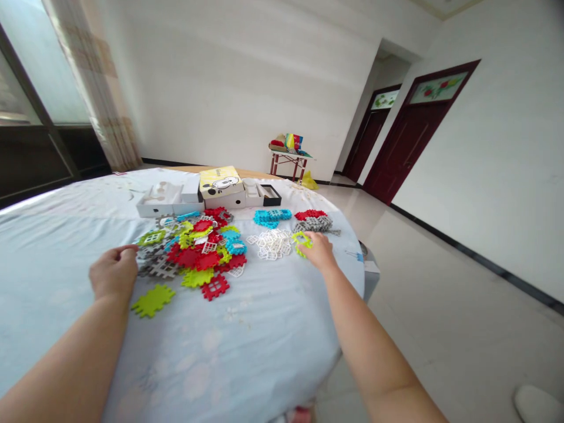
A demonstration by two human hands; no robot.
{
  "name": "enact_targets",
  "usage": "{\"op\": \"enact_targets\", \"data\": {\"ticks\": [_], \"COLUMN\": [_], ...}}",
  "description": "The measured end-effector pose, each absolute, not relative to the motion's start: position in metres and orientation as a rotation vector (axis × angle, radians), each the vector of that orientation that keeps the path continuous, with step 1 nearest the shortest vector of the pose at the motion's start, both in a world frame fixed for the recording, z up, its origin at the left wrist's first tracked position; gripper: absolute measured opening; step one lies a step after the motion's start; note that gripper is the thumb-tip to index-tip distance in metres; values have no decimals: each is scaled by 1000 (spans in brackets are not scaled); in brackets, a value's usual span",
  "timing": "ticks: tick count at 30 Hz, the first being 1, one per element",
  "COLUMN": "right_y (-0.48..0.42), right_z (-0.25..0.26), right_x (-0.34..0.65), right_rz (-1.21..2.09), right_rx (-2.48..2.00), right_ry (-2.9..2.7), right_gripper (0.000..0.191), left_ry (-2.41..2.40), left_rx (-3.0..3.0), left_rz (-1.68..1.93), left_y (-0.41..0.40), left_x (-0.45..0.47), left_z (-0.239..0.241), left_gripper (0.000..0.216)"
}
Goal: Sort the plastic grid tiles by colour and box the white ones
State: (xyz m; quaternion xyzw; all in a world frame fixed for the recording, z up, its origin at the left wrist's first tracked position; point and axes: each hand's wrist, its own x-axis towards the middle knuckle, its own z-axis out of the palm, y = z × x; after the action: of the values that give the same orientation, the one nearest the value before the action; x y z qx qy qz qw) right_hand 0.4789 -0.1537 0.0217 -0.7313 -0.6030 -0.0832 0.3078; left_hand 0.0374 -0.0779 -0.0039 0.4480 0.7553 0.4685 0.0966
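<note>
My right hand is closed on a lime-green openwork building tile with notched edges, just right of a small heap of white lattice pieces. At the left side of a large mixed pile of notched plastic tiles, my left hand has its fingers curled together. Whatever it may pinch is hidden; a green window tile lies right by its fingertips. Red tiles and grey tiles make up much of the pile. One solid green tile rests apart, in front of my left hand.
Sorted groups of blue tiles, red tiles and grey tiles lie toward the right. Behind the pile stand a yellow-and-white cartoon box, a white box and a black tray. The round table has a pale cloth.
</note>
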Motion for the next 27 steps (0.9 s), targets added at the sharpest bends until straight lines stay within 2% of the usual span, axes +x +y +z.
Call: {"op": "enact_targets", "data": {"ticks": [8, 17, 27], "right_y": [-160, -133, -140], "right_z": [16, 33, 1], "right_x": [499, 437, 411], "right_rz": [-204, -150, -208], "right_rx": [-2140, -1778, -1513], "right_ry": [-1584, -1602, -1871], "right_gripper": [45, 32, 25], "left_ry": [2171, 2152, 2138], "left_rx": [1300, 1331, 1326], "left_rz": [1467, 1464, 1499], "left_y": [-78, -72, -78], "left_x": [45, 44, 46], "left_z": [-4, -13, -9], "left_gripper": [39, 41, 36]}}
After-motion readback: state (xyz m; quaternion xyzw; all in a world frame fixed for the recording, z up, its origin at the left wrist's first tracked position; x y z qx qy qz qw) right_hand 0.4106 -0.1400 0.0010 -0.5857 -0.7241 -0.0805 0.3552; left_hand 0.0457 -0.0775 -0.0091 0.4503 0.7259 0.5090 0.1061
